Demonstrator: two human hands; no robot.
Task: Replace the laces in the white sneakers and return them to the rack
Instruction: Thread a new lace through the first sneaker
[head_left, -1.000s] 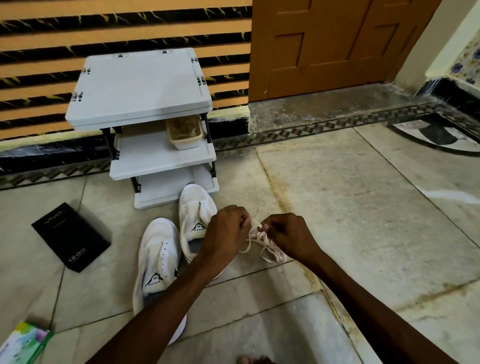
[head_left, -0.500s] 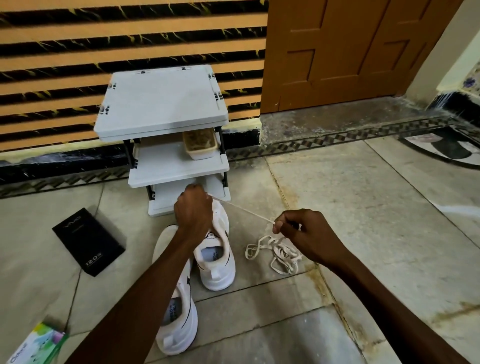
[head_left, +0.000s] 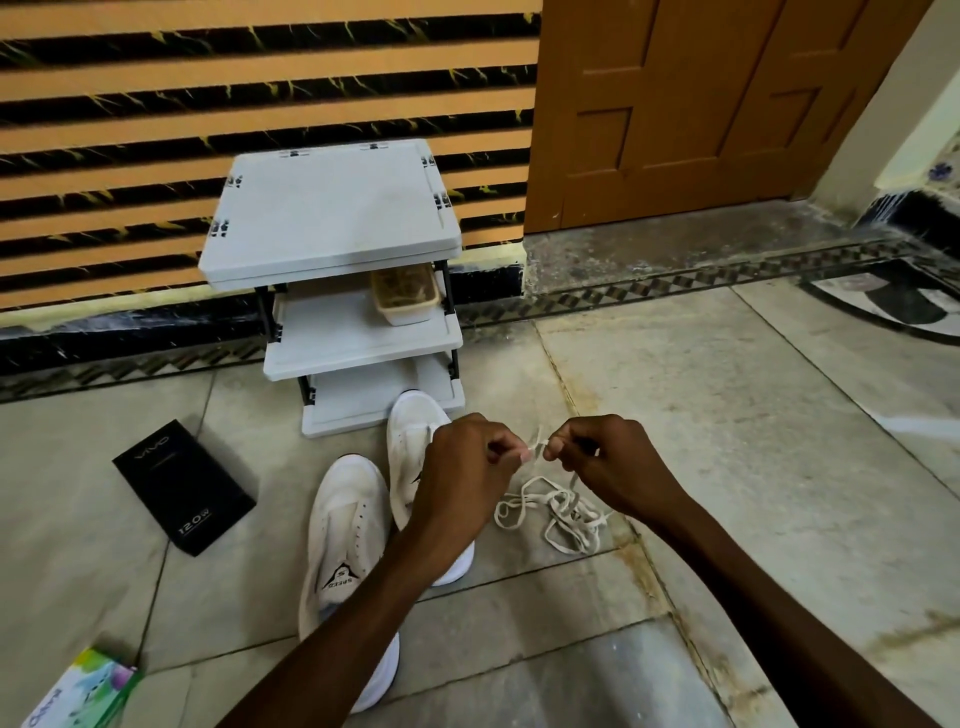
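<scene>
Seemingly early in the relacing: left hand (head_left: 467, 467) and right hand (head_left: 608, 462), fingers curled, pinching one end of the lace (head_left: 556, 514) between them, the rest heaped on the floor tiles (head_left: 727, 467) just right of the white sneakers (head_left: 345, 525). Next, probably, threading that tip through an eyelet; calls for a steady, straightened tip. Far off, rack (head_left: 332, 218) against striped wall (head_left: 260, 78); wooden door (head_left: 701, 104) far right; black box (head_left: 182, 486) left.

Floor (head_left: 753, 441): pale stone tiles, stained along one joint.
Border strip (head_left: 649, 291): dark diamond pattern along the floor's far edge.
Wall (head_left: 260, 93): orange and black stripes.
Door (head_left: 701, 104): brown panelled wood, right of the wall.
Black box (head_left: 184, 486): flat on the floor's left side, "120W" printed.
Colourful box (head_left: 83, 691): near left corner, cut off.
Tub (head_left: 406, 299): pale plastic, brownish contents.
</scene>
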